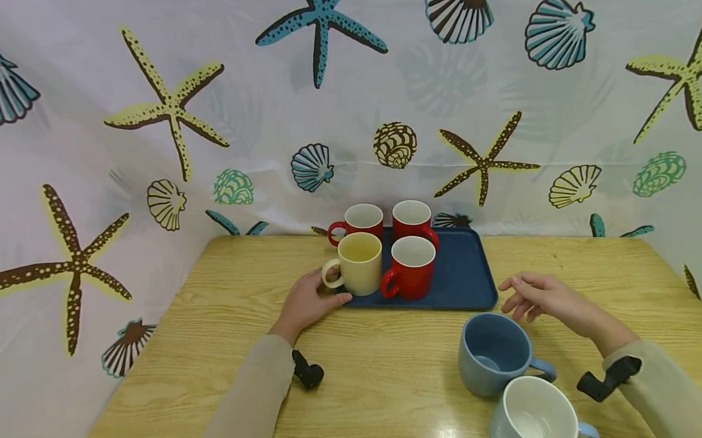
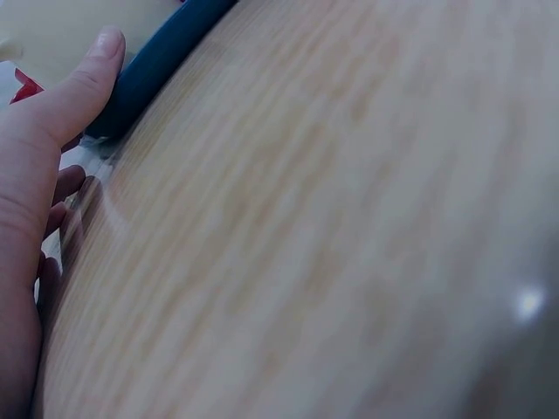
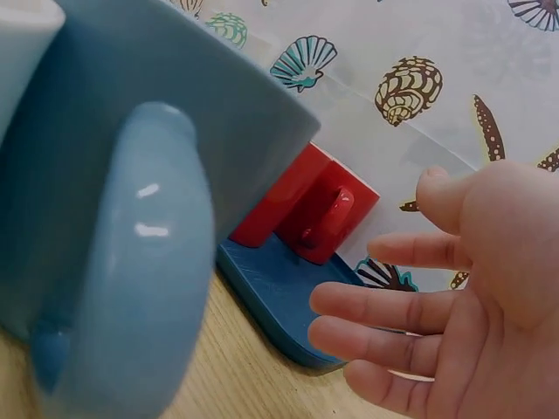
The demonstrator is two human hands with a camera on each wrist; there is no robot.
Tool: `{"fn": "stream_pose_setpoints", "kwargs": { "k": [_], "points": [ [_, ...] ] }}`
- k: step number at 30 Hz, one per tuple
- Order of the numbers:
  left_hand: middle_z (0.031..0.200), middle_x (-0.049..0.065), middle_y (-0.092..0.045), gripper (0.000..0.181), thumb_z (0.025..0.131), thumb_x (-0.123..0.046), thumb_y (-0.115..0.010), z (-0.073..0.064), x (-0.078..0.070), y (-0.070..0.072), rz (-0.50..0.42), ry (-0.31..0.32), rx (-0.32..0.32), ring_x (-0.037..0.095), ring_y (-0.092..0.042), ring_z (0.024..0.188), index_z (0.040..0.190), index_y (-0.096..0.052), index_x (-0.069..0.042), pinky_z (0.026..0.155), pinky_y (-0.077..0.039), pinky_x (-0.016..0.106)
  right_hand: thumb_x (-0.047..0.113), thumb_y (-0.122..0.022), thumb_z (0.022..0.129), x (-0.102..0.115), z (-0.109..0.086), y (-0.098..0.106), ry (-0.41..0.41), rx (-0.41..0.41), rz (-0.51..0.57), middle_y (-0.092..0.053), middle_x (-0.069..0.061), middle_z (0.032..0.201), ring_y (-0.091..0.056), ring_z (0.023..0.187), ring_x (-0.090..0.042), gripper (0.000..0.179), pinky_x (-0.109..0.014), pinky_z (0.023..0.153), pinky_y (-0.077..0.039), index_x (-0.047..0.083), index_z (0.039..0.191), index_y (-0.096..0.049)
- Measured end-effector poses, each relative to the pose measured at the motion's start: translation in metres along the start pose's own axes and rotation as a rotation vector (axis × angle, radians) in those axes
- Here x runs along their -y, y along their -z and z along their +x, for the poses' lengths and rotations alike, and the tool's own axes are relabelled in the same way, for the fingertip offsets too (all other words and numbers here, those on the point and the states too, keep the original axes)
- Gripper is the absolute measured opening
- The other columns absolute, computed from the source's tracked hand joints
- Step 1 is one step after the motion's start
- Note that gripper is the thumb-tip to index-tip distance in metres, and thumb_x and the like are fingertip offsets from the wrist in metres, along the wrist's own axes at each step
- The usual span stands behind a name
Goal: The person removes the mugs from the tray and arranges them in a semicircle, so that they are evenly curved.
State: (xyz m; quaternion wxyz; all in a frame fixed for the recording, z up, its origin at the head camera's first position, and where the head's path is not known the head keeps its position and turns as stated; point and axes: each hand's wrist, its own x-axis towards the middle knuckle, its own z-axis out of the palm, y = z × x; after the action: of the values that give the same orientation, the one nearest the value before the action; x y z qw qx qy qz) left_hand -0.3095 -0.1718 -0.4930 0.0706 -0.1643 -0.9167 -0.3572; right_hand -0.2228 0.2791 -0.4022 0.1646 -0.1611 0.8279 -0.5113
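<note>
My left hand (image 1: pixel 308 304) is at the front left corner of a dark blue tray (image 1: pixel 461 266), its thumb (image 2: pixel 74 92) touching the rim. Its other fingers are partly hidden beside a pale yellow mug (image 1: pixel 361 271) on the tray. Also on the tray are a front red mug (image 1: pixel 415 275), a back left red mug (image 1: pixel 368 222) and a back right red mug (image 1: pixel 411 220). My right hand (image 1: pixel 548 301) hovers off the tray's front right corner with fingers spread and nothing in them. Just below it stands a blue mug (image 1: pixel 478 368), not touched.
A pale blue mug with a white inside (image 1: pixel 536 411) stands in front of the blue one, handle to the right. Both are on the wooden table (image 1: pixel 371 377). A white cloth with shells and starfish (image 1: pixel 249 85) hangs behind the table and along its sides.
</note>
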Motion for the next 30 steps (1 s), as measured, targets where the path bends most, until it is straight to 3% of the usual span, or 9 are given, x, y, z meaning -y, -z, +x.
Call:
{"fn": "stream_pose_setpoints", "kwargs": {
  "k": [11,20,30],
  "points": [
    [0.124,-0.001,-0.057,0.070,0.069,-0.069,-0.064,-0.001,-0.002,0.002,0.008,0.017,-0.005,0.023,-0.050,0.116,0.122,-0.060,-0.023,0.098,-0.037,0.043,0.035,-0.039,0.101,0.002,0.021,0.003,-0.001,-0.094,-0.021,-0.064,-0.022,0.101,-0.061,0.091,-0.033,0.049,-0.039,0.073,-0.051,-0.008,0.121,-0.048],
    [0.125,-0.001,-0.056,0.071,0.069,-0.070,-0.064,-0.003,-0.003,0.002,0.017,0.026,0.004,0.023,-0.049,0.116,0.123,-0.059,-0.024,0.098,-0.037,0.043,0.037,-0.039,0.100,0.007,0.036,0.011,-0.015,-0.109,-0.066,-0.064,-0.021,0.104,-0.059,0.097,-0.035,0.051,-0.039,0.077,-0.050,-0.008,0.125,-0.047],
    [0.126,0.002,-0.055,0.073,0.069,-0.070,-0.064,-0.002,-0.002,0.002,0.027,0.034,0.006,0.025,-0.048,0.117,0.124,-0.059,-0.022,0.099,-0.036,0.045,0.039,-0.040,0.099,0.012,0.054,0.014,-0.040,-0.082,-0.025,-0.062,-0.023,0.108,-0.059,0.099,-0.036,0.051,-0.043,0.079,-0.049,-0.004,0.125,-0.047]
  ]
}}
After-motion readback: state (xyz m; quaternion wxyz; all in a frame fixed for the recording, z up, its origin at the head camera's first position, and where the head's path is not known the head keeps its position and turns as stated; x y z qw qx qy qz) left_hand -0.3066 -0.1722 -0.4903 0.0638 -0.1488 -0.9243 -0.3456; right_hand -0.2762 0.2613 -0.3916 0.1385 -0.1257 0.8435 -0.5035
